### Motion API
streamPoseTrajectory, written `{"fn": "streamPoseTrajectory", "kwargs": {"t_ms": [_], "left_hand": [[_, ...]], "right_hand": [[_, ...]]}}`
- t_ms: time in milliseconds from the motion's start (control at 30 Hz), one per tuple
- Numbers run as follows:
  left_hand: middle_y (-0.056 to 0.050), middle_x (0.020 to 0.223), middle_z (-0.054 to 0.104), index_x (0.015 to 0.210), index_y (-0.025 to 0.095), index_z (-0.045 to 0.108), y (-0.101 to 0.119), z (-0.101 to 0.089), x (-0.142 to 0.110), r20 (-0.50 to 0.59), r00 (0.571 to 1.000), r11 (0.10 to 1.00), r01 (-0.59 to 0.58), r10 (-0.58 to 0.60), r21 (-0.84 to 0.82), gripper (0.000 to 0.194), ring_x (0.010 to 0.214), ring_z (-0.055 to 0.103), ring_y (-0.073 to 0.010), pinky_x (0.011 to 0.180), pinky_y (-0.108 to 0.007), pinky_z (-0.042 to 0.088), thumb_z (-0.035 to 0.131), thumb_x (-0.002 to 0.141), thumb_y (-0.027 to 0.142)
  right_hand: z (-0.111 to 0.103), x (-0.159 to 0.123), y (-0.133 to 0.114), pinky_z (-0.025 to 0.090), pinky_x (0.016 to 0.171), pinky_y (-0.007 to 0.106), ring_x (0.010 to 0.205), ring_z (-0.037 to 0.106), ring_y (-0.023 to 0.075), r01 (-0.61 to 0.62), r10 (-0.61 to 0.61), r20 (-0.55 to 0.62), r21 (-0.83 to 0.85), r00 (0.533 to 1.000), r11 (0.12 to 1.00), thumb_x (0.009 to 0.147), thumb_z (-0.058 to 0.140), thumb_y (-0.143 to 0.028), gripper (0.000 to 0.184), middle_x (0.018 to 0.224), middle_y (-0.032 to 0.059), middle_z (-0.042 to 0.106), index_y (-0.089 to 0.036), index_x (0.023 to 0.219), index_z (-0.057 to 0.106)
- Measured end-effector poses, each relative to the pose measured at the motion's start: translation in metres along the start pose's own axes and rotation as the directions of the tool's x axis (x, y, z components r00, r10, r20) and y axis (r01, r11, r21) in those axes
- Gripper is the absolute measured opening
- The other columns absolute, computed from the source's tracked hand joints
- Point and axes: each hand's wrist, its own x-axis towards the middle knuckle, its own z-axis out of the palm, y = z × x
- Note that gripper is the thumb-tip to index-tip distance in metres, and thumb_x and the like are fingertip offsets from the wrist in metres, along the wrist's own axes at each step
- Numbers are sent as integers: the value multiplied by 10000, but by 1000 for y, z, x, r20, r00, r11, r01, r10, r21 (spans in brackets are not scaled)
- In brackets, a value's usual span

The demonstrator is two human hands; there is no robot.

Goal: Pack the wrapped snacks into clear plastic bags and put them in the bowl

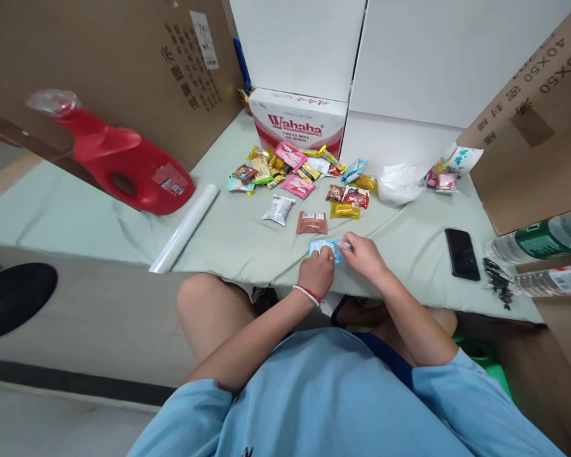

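Observation:
A small light-blue snack packet (316, 245) lies flat near the table's front edge. My left hand (318, 271), with a beaded bracelet at the wrist, curls its fingers down over the packet and holds it against the cloth. At the packet's right end, my right hand (364, 255) pinches its edge, where a clear or whitish bit shows at the fingertips. Just beyond the hands are a brown wrapped snack (312, 223), a white-and-grey packet (279, 209) and a yellow packet (345, 211). Part of the blue packet is covered by my fingers.
A heap of wrapped snacks (285, 166) sits before a Wahaha box (299, 120). Leftward are a red jug (124, 158) and a white roll (184, 228). Rightward are a white plastic bag (400, 184), a phone (462, 254) and a water bottle (542, 241). Cardboard walls flank the table.

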Motion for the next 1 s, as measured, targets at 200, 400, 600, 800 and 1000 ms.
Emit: {"fn": "streamPoseTrajectory", "kwargs": {"t_ms": [200,400,600,800,1000], "left_hand": [[-117,1311,631,1372,189,608,-43,5,0,-50,999,916,0,-22,-401,459,865,668,-189,744,-300,532,562,916,215],[-94,1083,660,1128,168,713,-73,15,11,-42,914,771,315,-403,-553,323,929,659,-207,866,-314,521,589,942,402],[-100,990,648,1012,161,672,-27,14,8,-215,916,783,147,-337,-604,171,916,632,-216,851,-337,522,628,907,289],[-148,1400,614,1158,206,701,15,11,-19,-420,864,783,-457,278,-422,285,1383,488,-299,1111,-498,412,563,909,203],[-136,1369,649,1319,197,607,-21,20,-16,-435,850,646,-514,296,-565,388,1318,574,-221,1094,-407,498,488,951,168]], "right_hand": [[31,31,-17,392,696,275,755,589,206,32,-48,117,132,992,991,957,456,-273,186,838,54,697,-206,937,628],[37,19,-3,459,733,293,738,598,200,76,-93,47,278,995,958,940,449,-291,196,803,35,690,-210,981,622],[26,-19,-9,549,729,335,719,663,205,-135,113,75,631,991,764,973,495,-551,355,764,13,690,-236,1036,646],[24,-59,-6,573,892,352,1006,682,227,-206,284,73,858,956,471,902,603,-647,461,998,57,745,-221,1060,678],[-16,-45,71,608,744,326,826,693,177,-34,591,-133,964,795,263,722,817,-515,431,967,40,738,-212,987,662]]}}
